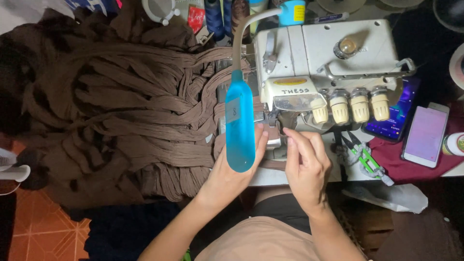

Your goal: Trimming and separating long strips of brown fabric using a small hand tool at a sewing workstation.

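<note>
Both hands at the needle area of the white overlock machine [333, 53]. Left hand [237, 166] lies flat and unclenched on a brown strip [270, 164]; right hand [304, 159] pinches it at the presser foot. Big pile of brown strips [125, 111] left of machine; sewn or unsewn, can't tell.

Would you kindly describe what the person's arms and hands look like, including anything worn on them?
Both forearms are bare, with no sleeves in view. The left hand and the right hand wear no gloves, and no rings, watch or bracelet can be seen. The fingernails look short and unpainted.
</note>
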